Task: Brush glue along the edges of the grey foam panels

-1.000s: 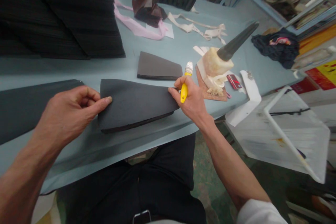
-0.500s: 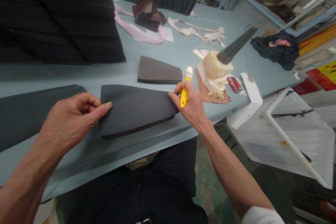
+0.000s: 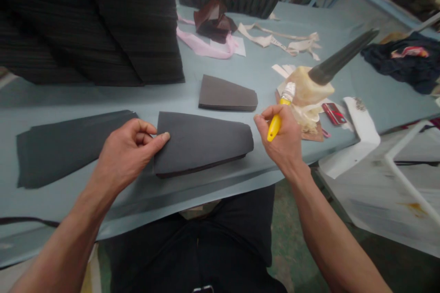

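Note:
A stack of dark grey wedge-shaped fabric pieces (image 3: 202,142) lies near the front edge of the pale blue table (image 3: 172,91). My left hand (image 3: 129,153) is curled, its thumb and fingertips pinching the stack's left end. My right hand (image 3: 283,139) hovers just off the stack's right end, closed round a yellow-handled tool with a whitish tip (image 3: 279,116). A second, smaller stack of the same shape (image 3: 227,94) sits behind. A long flat dark grey sheet (image 3: 68,146) lies to the left of my left hand.
Tall black fabric piles (image 3: 89,18) fill the back left. A waxy yellowish lump with a dark cone (image 3: 319,84) stands by my right hand, near a small red item (image 3: 332,113). Pink and cream strips (image 3: 206,48), a brown folded piece (image 3: 213,20), and dark cloth (image 3: 402,62) lie beyond.
My right hand has come off the stack's right edge and lifted slightly with the yellow tool. My left hand keeps its pinch. The view has shifted left.

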### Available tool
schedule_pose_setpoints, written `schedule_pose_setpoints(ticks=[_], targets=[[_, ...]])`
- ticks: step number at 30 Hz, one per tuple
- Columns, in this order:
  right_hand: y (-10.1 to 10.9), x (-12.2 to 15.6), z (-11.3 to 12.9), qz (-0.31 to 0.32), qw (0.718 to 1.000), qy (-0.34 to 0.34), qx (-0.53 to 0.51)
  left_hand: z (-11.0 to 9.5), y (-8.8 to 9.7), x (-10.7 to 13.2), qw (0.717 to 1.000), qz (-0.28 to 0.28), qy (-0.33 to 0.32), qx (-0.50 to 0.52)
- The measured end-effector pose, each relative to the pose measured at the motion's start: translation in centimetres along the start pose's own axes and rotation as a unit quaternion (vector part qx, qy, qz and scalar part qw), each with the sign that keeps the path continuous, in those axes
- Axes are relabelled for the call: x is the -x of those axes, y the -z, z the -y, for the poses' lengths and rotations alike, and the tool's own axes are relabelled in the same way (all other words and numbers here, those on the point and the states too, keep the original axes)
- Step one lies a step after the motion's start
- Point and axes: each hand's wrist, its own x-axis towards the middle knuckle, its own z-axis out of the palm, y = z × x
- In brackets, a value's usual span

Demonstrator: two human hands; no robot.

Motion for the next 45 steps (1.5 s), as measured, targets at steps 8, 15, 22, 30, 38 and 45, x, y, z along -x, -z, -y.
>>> schedule_pose_setpoints(ticks=[8, 15, 22, 30, 38, 45], targets=[[-0.2, 0.6, 1.2, -0.001, 1.000, -0.009, -0.020, 0.4, -0.1, 0.3, 1.000, 0.001, -0.002, 0.011], [-0.3, 0.7, 1.7, 0.004, 1.000, -0.004, -0.024, 0.6, 0.0, 0.2, 0.999, -0.015, -0.025, 0.040], [-0.7, 1.1, 2.0, 0.020, 0.999, -0.021, -0.044, 1.3, -0.4, 0.2, 0.997, -0.016, -0.042, 0.070], [-1.1, 1.5, 2.3, 0.029, 0.999, -0.011, -0.039, 2.5, -0.5, 0.0, 0.996, -0.030, -0.048, 0.074], [-1.3, 1.9, 1.8, 0.056, 0.996, -0.035, -0.056, 3.5, -0.9, -0.4, 0.995, -0.020, -0.050, 0.080], [-1.3, 2.0, 1.6, 0.056, 0.996, -0.025, -0.057, 4.3, -1.3, -0.7, 0.996, -0.022, -0.049, 0.078]])
